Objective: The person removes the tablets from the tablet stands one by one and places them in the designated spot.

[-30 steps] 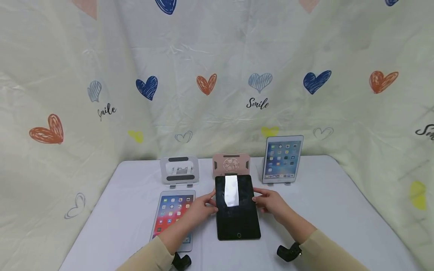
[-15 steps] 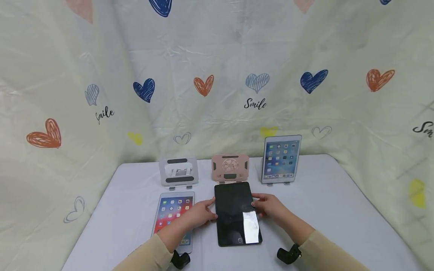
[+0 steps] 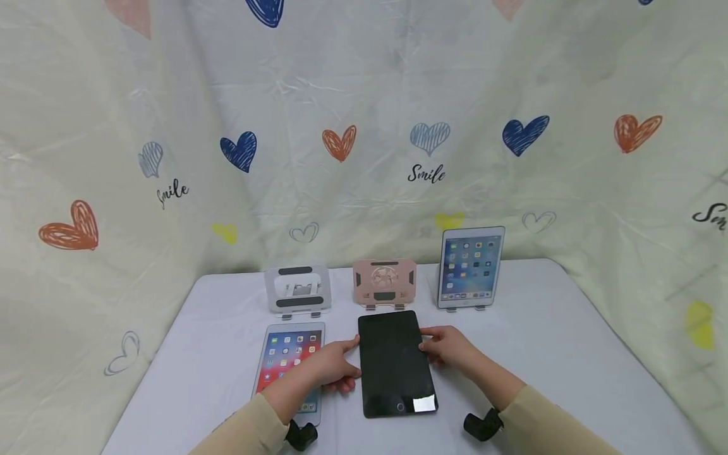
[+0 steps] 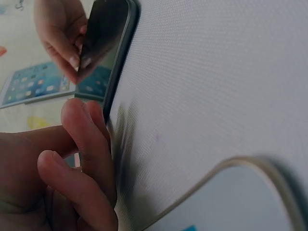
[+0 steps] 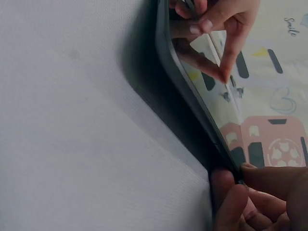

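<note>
A black tablet [image 3: 392, 363] lies screen up at the middle of the table, with a bright reflection near its home button. My right hand [image 3: 449, 346] pinches its right edge; in the right wrist view the thumb [image 5: 269, 177] is on top and fingers are tucked beneath. Shadow shows under that edge. My left hand [image 3: 335, 363] is at the opposite edge, index finger and thumb tips touching it. Its other fingers [image 4: 91, 154] are loosely bent beside the tablet in the left wrist view. Behind the tablet stands a pink tablet stand [image 3: 384, 281].
A white tablet [image 3: 289, 357] with a lit red-blue screen lies under my left forearm. A grey-white stand [image 3: 297, 289] is behind it. Another white tablet [image 3: 471, 265] leans upright on a stand at the back right. A patterned curtain [image 3: 364, 208] rises behind the table.
The black tablet has come away from the pink stand, toward me and downward. The reflection on its screen slid down and shrank. My left hand's lower fingers have come out from behind its edge.
</note>
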A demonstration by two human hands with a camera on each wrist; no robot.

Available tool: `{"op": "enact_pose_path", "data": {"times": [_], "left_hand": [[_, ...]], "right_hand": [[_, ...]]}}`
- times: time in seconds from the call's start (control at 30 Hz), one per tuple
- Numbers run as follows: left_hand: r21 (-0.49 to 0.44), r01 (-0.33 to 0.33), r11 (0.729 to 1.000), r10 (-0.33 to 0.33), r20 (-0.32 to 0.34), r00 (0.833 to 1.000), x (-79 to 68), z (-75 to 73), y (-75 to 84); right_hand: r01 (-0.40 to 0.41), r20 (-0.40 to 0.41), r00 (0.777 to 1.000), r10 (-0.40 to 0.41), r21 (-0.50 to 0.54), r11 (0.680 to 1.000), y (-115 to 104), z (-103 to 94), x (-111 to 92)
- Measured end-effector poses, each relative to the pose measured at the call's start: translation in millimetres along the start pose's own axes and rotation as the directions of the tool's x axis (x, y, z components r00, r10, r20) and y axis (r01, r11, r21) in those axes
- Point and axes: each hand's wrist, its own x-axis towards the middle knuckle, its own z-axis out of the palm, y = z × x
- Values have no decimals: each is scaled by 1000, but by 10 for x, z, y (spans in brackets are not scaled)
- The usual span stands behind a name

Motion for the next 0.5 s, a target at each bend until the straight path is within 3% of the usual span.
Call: {"op": "enact_pose_path", "data": {"times": [0.5], "left_hand": [[55, 7, 998, -5, -38, 999, -13, 41, 5]], "right_hand": [[48, 53, 998, -35, -266, 963, -15, -52, 5]]}}
